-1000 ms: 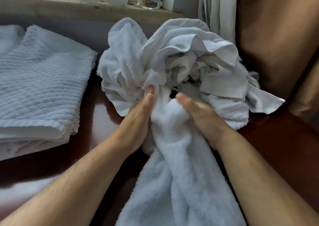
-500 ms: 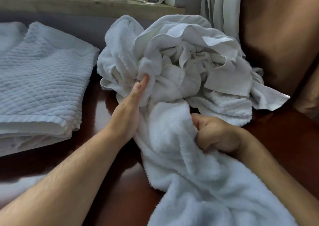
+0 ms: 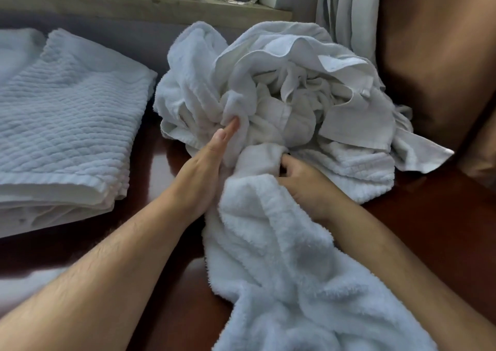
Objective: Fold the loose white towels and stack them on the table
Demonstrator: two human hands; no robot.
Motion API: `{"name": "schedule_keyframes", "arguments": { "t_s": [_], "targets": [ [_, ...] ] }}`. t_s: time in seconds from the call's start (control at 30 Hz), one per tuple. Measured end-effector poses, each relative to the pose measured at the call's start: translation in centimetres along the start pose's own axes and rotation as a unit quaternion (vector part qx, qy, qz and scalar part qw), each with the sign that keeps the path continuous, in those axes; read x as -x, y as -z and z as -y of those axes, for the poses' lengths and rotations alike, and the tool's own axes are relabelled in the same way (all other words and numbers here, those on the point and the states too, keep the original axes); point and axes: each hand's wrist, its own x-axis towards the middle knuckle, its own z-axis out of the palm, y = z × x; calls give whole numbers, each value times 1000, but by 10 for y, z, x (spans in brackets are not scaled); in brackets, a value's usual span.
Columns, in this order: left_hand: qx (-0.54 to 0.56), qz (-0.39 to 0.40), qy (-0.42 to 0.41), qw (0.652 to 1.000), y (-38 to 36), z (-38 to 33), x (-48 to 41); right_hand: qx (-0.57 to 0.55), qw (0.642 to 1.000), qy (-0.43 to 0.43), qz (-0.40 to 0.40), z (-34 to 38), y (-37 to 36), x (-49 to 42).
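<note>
White terry cloth filled the right hand (image 3: 303, 184). Its fingers were curled round a bunched neck of a fluffy towel (image 3: 281, 270), gripping it where it met the pile (image 3: 290, 87). The left hand (image 3: 204, 171) held nothing. Its fingers were straight, with the palm side pressed flat against the towel's left flank and the fingertips touching a fold of the pile.

From the grip the towel ran toward the camera. It lay draped loosely over the dark red-brown table (image 3: 434, 243) between both forearms and passed out of the lower edge of view. The pile of loose white towels sat crumpled and unfolded on the table just beyond the hands. A stack (image 3: 67, 136) of folded ribbed white towels lay on the table to the left, apart from the pile. Behind stood a wooden sill (image 3: 120, 7), with a pale curtain (image 3: 346, 9) to its right and brown fabric (image 3: 429, 55) beside that.
</note>
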Motion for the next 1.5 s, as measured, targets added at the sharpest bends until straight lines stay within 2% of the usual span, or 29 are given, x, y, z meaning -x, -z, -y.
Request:
{"name": "schedule_keyframes", "arguments": {
  "t_s": [0.13,0.23,0.33,0.43,0.53,0.67,0.73,0.8,0.87,0.93,1.0,1.1,1.2,1.27,1.3,1.37,1.43,1.5],
  "targets": [
    [-8,1,19,1000,3,-3,-1,-50,998,16,30,0,2,3],
    [-1,3,12,1000,0,-3,1,-84,994,-17,-71,0,5,-3],
    [-11,7,2,1000,-1,-2,2,-175,980,-56,-79,2,5,-8],
    [2,14,-3,1000,-1,0,2,-138,985,-40,-98,-2,2,-12],
    [11,19,-6,1000,-1,1,1,-12,995,-1,-99,-4,4,-13],
    [-43,29,-9,999,4,1,2,-79,996,29,6,-2,4,-5],
    [-22,13,1,1000,5,2,1,-104,991,56,69,-2,6,0],
    [5,22,19,1000,3,3,-1,-122,973,89,177,1,7,9],
    [-22,67,24,997,0,2,-2,-124,945,100,285,6,12,16],
    [-57,91,17,994,0,6,-3,-105,935,94,324,8,20,18],
    [-73,80,10,994,2,10,-5,-50,956,100,273,8,24,17],
    [-104,88,-30,990,3,14,-8,109,984,109,90,1,20,12],
    [-127,77,-61,987,3,19,-9,206,974,90,-44,-2,13,6],
    [-128,49,-56,989,4,21,-11,262,962,54,-58,-1,12,8],
    [-125,47,-63,989,5,22,-10,277,959,49,-33,1,13,11],
    [-83,70,-75,991,4,21,-8,247,964,50,83,4,15,16],
    [2,55,-39,998,5,18,-10,163,962,45,215,10,13,24],
    [42,33,16,998,4,13,-13,111,942,31,316,12,4,30]
  ]
}}
